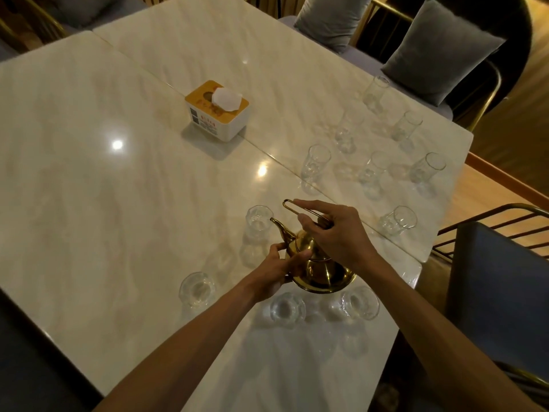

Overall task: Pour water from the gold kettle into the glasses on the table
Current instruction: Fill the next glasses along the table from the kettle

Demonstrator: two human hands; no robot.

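Left of you, the pale marble table (89, 179) lies bare up to the orange-topped white tissue box (217, 110). Your left hand (277, 270) curls its fingers against the shiny gold metal kettle (318, 267), spout touching the clear ribbed glass (258, 223). Your right hand (335, 233) pinches the thin wire handle (292, 205). More clear tumblers (371, 171) crowd the right edge.
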